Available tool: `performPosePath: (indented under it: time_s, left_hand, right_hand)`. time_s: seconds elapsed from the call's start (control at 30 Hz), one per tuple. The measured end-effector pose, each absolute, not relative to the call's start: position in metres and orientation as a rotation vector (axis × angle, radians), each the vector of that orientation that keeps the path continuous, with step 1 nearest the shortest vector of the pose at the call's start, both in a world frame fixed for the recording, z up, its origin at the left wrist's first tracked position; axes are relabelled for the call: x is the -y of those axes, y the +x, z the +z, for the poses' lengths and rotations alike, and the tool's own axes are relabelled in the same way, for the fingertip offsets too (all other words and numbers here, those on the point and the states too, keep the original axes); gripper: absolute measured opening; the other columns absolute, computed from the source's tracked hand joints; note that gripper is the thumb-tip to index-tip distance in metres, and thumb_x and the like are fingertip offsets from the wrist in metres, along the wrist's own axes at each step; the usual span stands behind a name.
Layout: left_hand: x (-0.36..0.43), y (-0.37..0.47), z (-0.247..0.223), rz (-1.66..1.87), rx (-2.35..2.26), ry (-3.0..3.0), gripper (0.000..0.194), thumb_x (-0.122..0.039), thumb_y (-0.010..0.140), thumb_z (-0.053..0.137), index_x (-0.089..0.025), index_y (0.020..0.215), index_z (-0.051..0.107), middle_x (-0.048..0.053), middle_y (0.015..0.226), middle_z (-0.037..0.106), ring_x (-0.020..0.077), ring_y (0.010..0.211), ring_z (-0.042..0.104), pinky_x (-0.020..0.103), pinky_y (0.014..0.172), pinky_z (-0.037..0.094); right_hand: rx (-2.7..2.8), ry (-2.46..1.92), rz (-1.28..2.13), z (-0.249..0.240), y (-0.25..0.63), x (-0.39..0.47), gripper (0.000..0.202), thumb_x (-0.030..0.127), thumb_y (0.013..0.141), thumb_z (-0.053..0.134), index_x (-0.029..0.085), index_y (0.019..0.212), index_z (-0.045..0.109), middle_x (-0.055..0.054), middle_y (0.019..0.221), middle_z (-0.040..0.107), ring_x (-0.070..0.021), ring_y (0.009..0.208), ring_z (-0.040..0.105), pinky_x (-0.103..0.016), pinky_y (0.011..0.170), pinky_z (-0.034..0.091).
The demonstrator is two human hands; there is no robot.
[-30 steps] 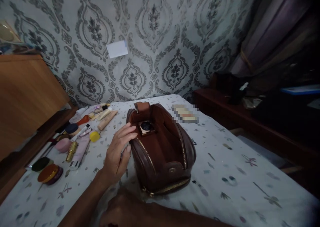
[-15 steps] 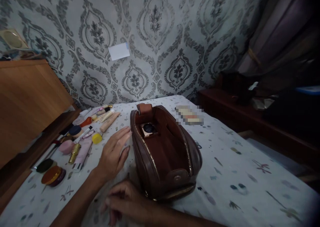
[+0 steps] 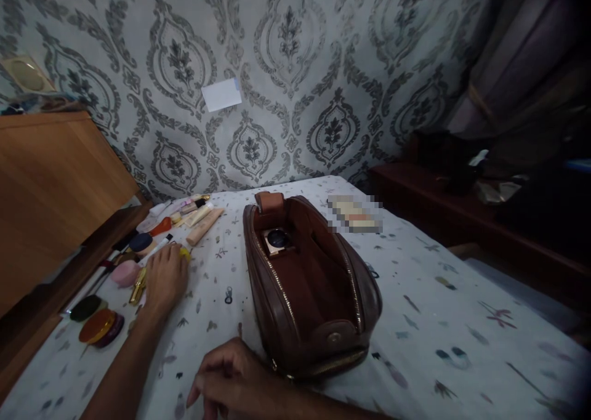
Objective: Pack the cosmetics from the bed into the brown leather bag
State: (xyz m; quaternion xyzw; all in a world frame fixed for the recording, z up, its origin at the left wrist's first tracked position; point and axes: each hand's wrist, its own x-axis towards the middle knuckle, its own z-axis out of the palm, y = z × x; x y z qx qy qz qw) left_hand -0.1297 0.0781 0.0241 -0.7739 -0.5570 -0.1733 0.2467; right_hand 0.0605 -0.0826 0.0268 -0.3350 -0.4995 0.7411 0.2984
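A dark brown leather toiletry bag stands unzipped on the bed sheet, its gold zip edges spread apart. Inside its far end lies a compact with a round dark lid on a pale gold square base. My left hand is over the makeup at the left, fingers bent down together, covering most of a pink tube; what sits under the fingertips is hidden. Beside its fingers are a yellow pot and a gold lipstick. My right hand hovers in front of the bag, loosely curled, with nothing visible in it.
Left of the bag lie a pink sponge, an amber-lidded jar, a beige tube and several other cosmetics. A blurred-out flat item is right of the bag. A wooden headboard borders the left; patterned wallpaper is behind.
My left hand has moved from beside the bag's left wall leftward onto the cosmetics. My right hand stays near the bag's front. The view has shifted slightly.
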Motion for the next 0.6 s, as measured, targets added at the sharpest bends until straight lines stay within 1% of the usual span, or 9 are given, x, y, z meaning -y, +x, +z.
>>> performPosePath:
  time_s: [0.07, 0.13, 0.23, 0.3, 0.37, 0.43, 0.5, 0.6]
  left_hand:
    - [-0.077, -0.131, 0.024, -0.386, 1.618, -2.109, 0.031, -0.023, 0.094, 0.039, -0.009, 0.114, 0.057, 0.021, 0.118, 0.064, 0.0362, 0.105, 0.061, 0.05, 0.088, 0.047]
    - [-0.075, -0.129, 0.024, -0.345, 1.721, -2.098, 0.032, -0.023, 0.094, 0.039, -0.011, 0.118, 0.055, 0.019, 0.123, 0.062, 0.0341, 0.106, 0.061, 0.048, 0.088, 0.048]
    - [-0.075, -0.126, 0.024, -0.343, 1.812, -2.097, 0.032, -0.021, 0.094, 0.039, -0.013, 0.122, 0.053, 0.016, 0.127, 0.06, 0.0309, 0.112, 0.059, 0.043, 0.091, 0.048]
    - [-0.075, -0.126, 0.024, -0.362, 1.82, -2.112, 0.031, -0.021, 0.094, 0.04, -0.013, 0.121, 0.052, 0.016, 0.127, 0.059, 0.0302, 0.115, 0.057, 0.043, 0.092, 0.048]
    - [-0.076, -0.126, 0.023, -0.37, 1.82, -2.119, 0.03, -0.022, 0.094, 0.041, -0.014, 0.121, 0.052, 0.015, 0.127, 0.059, 0.0304, 0.114, 0.057, 0.044, 0.092, 0.048]
    - [-0.077, -0.126, 0.022, -0.366, 1.825, -2.121, 0.03, -0.022, 0.094, 0.041, -0.015, 0.121, 0.052, 0.015, 0.129, 0.057, 0.031, 0.115, 0.057, 0.044, 0.091, 0.048]
    - [-0.077, -0.126, 0.022, -0.354, 1.847, -2.12, 0.03, -0.022, 0.094, 0.042, -0.016, 0.121, 0.052, 0.014, 0.131, 0.056, 0.0312, 0.115, 0.056, 0.044, 0.09, 0.048]
    - [-0.076, -0.124, 0.024, -0.319, 1.884, -2.135, 0.03, -0.021, 0.094, 0.043, -0.016, 0.122, 0.05, 0.014, 0.132, 0.054, 0.0309, 0.117, 0.054, 0.043, 0.09, 0.048]
  right_hand:
    - [1.425, -0.894, 1.916, 0.027, 0.064, 0.085, 0.021, 0.023, 0.077, 0.057, 0.011, 0.079, 0.073, 0.005, 0.053, 0.054, -0.0042, 0.042, 0.039, -0.017, 0.042, 0.029]
    - [1.547, -0.838, 1.819, 0.026, 0.067, 0.089, 0.025, 0.031, 0.079, 0.061, 0.01, 0.082, 0.075, 0.004, 0.056, 0.055, -0.0051, 0.047, 0.043, -0.016, 0.045, 0.031]
    - [1.621, -0.712, 1.671, 0.027, 0.069, 0.093, 0.036, 0.046, 0.082, 0.063, 0.011, 0.077, 0.073, 0.002, 0.06, 0.057, -0.0076, 0.057, 0.051, -0.017, 0.054, 0.038]
    - [1.653, -0.634, 1.597, 0.032, 0.07, 0.094, 0.051, 0.061, 0.083, 0.058, 0.013, 0.07, 0.069, 0.001, 0.062, 0.058, -0.009, 0.061, 0.054, -0.019, 0.06, 0.042]
    - [1.714, -0.512, 1.546, 0.041, 0.074, 0.095, 0.066, 0.077, 0.079, 0.047, 0.015, 0.065, 0.066, 0.0, 0.062, 0.057, -0.0101, 0.063, 0.057, -0.02, 0.062, 0.044]
    - [1.748, -0.426, 1.502, 0.051, 0.082, 0.097, 0.073, 0.085, 0.075, 0.038, 0.019, 0.065, 0.066, 0.0, 0.059, 0.057, -0.0119, 0.064, 0.06, -0.022, 0.062, 0.046]
    - [1.728, -0.455, 1.453, 0.059, 0.091, 0.102, 0.072, 0.085, 0.078, 0.034, 0.022, 0.068, 0.068, 0.0, 0.056, 0.056, -0.0137, 0.061, 0.062, -0.023, 0.055, 0.046]
    - [1.694, -0.602, 1.403, 0.061, 0.103, 0.111, 0.057, 0.07, 0.089, 0.042, 0.023, 0.072, 0.071, -0.004, 0.055, 0.058, -0.0157, 0.053, 0.061, -0.025, 0.045, 0.042]
